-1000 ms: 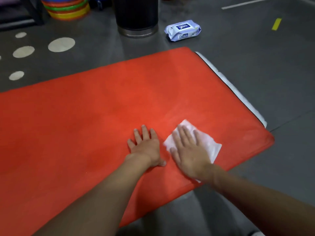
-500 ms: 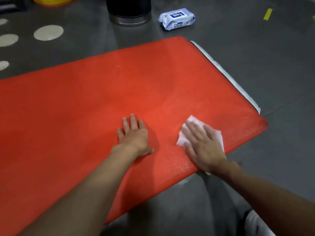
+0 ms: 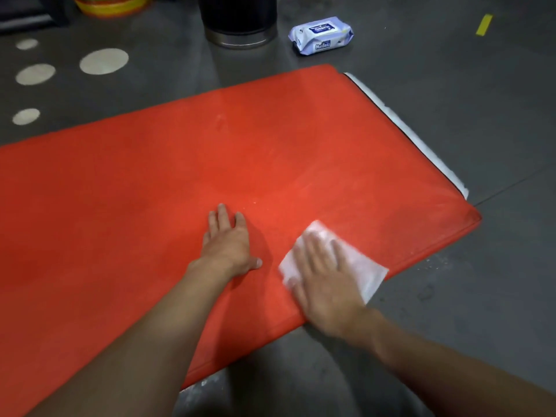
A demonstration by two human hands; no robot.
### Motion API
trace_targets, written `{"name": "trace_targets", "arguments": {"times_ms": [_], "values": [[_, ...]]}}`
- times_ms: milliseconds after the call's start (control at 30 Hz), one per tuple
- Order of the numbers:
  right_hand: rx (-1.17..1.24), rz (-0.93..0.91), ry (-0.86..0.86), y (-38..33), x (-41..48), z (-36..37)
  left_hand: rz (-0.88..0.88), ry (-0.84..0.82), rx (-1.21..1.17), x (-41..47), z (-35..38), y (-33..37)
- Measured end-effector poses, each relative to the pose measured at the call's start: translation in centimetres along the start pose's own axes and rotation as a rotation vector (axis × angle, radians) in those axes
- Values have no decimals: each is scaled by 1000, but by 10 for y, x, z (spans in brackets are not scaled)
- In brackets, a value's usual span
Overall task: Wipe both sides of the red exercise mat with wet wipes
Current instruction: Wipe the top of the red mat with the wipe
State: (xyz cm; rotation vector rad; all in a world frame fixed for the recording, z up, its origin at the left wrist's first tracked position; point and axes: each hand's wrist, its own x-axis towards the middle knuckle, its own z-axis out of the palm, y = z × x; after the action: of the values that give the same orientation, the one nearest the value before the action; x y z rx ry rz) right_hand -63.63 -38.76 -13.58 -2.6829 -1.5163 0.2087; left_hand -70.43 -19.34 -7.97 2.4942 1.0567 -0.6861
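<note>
The red exercise mat (image 3: pixel 150 191) lies flat on the grey floor (image 3: pixel 451 85) in front of you. It is a broad rectangle with a smooth, faintly sheened skin and soft, rounded corners. Along its right end runs a white strip (image 3: pixel 406 130) edged by a thin dark line.

Your left hand (image 3: pixel 228 242) rests palm down on the mat near its front edge, fingers straight and close together, gripping nothing. Your right hand (image 3: pixel 325 275) lies just beside it, also flat and uncurled, pressing a wet wipe (image 3: pixel 368 273) against the mat. The hand is blurred, so the finer finger positions cannot be read. The wipe is thin, white and roughly square. One corner pokes out past your fingertips and another hangs past the mat's front edge onto the floor side. The surface around it shows a pale, streaky sheen.

Pale crumbs (image 3: pixel 436 263) speckle the floor near the mat's front right corner.

Beyond the mat's far edge, well apart from it, sits a soft plastic pack of wipes (image 3: pixel 320 35), white with a blue label. Next to it stands a dark round bin (image 3: pixel 239 16) with a shiny metal base ring. Pale round discs (image 3: pixel 103 61) dot the floor at far left, near a stack of coloured rings (image 3: pixel 112 4). A short yellow tape mark (image 3: pixel 483 24) lies at far right.
</note>
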Motion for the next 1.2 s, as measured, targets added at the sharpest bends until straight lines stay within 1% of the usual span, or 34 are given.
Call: {"name": "trace_targets", "arguments": {"times_ms": [67,100,133,200,233,267,300,367,400,433,467,533,567,600,633,700,733,767,800,867,900,933,967,1033,1067,1100,1133,1167,1200], "values": [[-45,-276,-68,10,-3,-3,-44,-11,-26,-3,-2,-3],[-74,-323,-52,27,5,-5,-49,-22,-39,-4,-3,-5],[-82,-274,-31,41,15,-10,-44,-32,-42,-5,-4,-6],[-23,12,-2,57,31,-14,-38,-39,-39,-6,-4,-6],[1,128,-10,50,36,-13,-42,-38,-38,-5,-5,-5],[12,169,-12,34,36,-10,-47,-36,-33,-5,-6,-3],[10,122,-7,18,33,-6,-53,-34,-28,-5,-6,-1],[-19,-128,-49,1,22,-2,-56,-32,-25,-4,-7,1],[-45,-245,-76,11,24,-4,-56,-30,-29,-4,-8,0],[-73,-303,-73,27,32,-7,-54,-31,-31,-4,-8,0],[-74,-270,-58,42,42,-12,-52,-31,-30,-4,-9,-1],[-15,-15,-35,57,56,-20,-56,-31,-27,-5,-9,-1],[-19,92,-43,49,59,-19,-59,-28,-28,-5,-9,0],[-21,132,-49,32,59,-16,-61,-22,-28,-4,-9,0],[-17,77,-36,15,54,-12,-64,-15,-30,-4,-9,2],[-22,-167,-72,-4,44,-5,-66,-4,-35,-4,-10,3],[-49,-293,-79,6,47,-5,-67,-1,-39,-5,-10,2],[-86,-359,-84,22,57,-7,-67,-1,-40,-5,-10,1],[-93,-325,-82,38,67,-12,-65,-3,-38,-6,-10,0],[-15,-50,-48,57,86,-20,-69,-5,-32,-6,-11,-1],[-12,68,-46,53,90,-21,-71,-1,-22,-5,-11,1],[-11,107,-44,40,91,-19,-75,2,-9,-4,-11,2],[-1,53,-35,24,88,-16,-81,0,1,-3,-11,4],[18,-180,-62,4,80,-10,-93,-18,-11,2,-17,6],[24,-283,-75,8,84,-11,-107,-24,-37,5,-22,4],[17,-336,-68,21,91,-13,-111,-18,-63,7,-26,3],[12,-310,-48,34,103,-16,-118,5,-82,11,-30,0],[8,-207,-21,46,114,-20,-133,35,-99,16,-31,-3],[6,-64,-16,53,121,-21,-153,52,-117,19,-30,-6]]}}
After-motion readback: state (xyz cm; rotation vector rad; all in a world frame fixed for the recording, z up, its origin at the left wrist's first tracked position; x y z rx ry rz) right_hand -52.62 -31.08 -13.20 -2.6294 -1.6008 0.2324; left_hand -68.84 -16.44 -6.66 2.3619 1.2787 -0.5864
